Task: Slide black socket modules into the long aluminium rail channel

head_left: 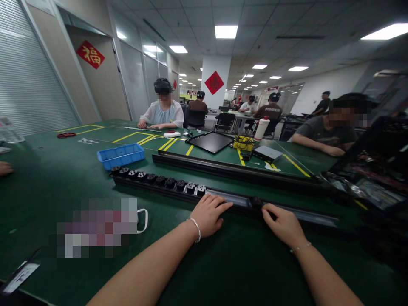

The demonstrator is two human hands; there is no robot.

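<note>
A long black rail (223, 196) lies across the green table (63, 178) in front of me, with several black socket modules (159, 179) seated along its left part. My left hand (208, 214) rests on the rail's near edge, fingers stretched flat over the open channel. My right hand (282, 223) pinches a small black part (256, 201) sitting in the channel. Both wrists wear thin bracelets.
A second long black rail (236, 170) lies behind the first. A blue tray (121, 155), a black panel (210, 141), a yellow box (244, 143) and a white bottle (262, 128) stand further back. Other people sit at the far side and at right. A blurred patch lies at near left.
</note>
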